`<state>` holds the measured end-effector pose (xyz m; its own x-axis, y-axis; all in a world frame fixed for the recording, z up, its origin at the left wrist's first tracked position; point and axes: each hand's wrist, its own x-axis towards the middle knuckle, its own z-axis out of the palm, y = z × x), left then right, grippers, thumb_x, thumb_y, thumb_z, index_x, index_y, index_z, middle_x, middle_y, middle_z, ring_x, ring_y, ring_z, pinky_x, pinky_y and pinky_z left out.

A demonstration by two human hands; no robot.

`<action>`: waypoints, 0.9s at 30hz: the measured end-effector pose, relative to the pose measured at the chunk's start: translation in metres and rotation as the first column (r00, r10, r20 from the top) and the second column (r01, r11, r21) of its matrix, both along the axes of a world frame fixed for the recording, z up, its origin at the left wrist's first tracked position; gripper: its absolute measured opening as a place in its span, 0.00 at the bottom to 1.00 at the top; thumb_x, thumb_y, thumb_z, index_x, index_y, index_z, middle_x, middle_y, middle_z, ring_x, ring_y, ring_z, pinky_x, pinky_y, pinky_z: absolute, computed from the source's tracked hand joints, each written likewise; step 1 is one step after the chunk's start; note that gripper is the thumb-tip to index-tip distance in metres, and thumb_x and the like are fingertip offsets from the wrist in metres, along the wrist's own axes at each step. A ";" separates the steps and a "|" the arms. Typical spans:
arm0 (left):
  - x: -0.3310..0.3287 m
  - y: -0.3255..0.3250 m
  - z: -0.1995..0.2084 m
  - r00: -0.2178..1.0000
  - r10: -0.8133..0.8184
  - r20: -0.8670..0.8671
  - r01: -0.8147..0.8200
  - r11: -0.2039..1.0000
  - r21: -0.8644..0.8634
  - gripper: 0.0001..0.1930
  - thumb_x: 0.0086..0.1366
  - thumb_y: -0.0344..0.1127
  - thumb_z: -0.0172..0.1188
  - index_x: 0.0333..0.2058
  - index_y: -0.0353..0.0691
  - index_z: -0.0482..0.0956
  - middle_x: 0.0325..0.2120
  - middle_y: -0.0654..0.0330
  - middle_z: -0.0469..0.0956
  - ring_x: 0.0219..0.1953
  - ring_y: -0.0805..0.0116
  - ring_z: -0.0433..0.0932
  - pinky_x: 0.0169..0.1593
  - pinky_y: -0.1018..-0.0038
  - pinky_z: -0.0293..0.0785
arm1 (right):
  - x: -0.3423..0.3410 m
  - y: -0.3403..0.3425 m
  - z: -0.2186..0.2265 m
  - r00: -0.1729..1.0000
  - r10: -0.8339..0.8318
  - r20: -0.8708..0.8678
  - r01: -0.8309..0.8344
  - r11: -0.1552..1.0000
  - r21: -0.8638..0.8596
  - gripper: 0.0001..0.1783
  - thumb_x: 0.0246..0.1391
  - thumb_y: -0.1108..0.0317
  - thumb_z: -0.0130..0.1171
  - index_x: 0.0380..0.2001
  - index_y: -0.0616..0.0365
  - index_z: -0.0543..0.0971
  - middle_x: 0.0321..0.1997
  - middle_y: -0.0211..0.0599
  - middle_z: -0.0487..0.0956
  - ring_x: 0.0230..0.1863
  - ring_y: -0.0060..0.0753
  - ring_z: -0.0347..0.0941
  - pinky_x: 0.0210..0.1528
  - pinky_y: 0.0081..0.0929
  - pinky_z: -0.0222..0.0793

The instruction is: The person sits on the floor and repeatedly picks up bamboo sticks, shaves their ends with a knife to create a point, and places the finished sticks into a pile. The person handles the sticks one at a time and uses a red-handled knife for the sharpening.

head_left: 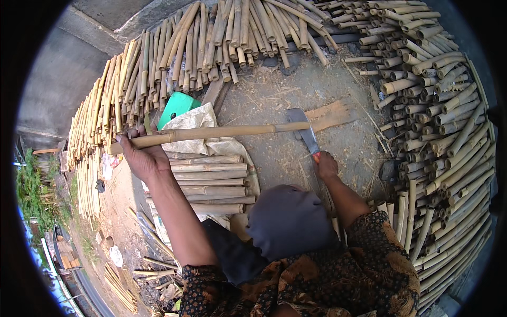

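A long bamboo pole (211,133) lies level in front of me, its left end in the grip of my left hand (145,154). My right hand (326,166) is closed round the reddish handle of a machete (307,131). The machete's wide grey blade stands upright against the pole's right end; I cannot tell whether it has cut into it. Just beyond that end is a worn wooden block (332,115). Below the pole, several cut bamboo lengths (208,174) lie side by side on a pale sack (196,122).
A green box (178,108) stands behind the sack. Stacked bamboo poles (232,26) line the far wall, and a high pile of bamboo (449,127) rises at the right. Thin split pieces (120,288) lie at the lower left. Shavings litter the concrete floor (264,95).
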<state>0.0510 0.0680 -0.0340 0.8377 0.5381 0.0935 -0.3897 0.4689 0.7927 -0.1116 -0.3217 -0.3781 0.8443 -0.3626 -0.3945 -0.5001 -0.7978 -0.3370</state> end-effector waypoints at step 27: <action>-0.030 -0.124 0.070 0.971 -0.100 0.219 0.025 0.946 0.322 0.13 0.73 0.41 0.60 0.37 0.41 0.67 0.25 0.64 0.66 0.27 0.72 0.66 0.36 0.71 0.70 | 0.027 0.055 0.182 0.809 -0.337 0.481 -0.011 0.811 0.585 0.17 0.62 0.57 0.62 0.38 0.62 0.79 0.28 0.55 0.81 0.31 0.57 0.80 0.35 0.41 0.74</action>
<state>0.0208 -0.0557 0.0360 0.8043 0.3964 0.4427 -0.5560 0.2390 0.7961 -0.0843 -0.2666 -0.1963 0.9189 -0.3893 -0.0635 -0.1983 -0.3169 -0.9275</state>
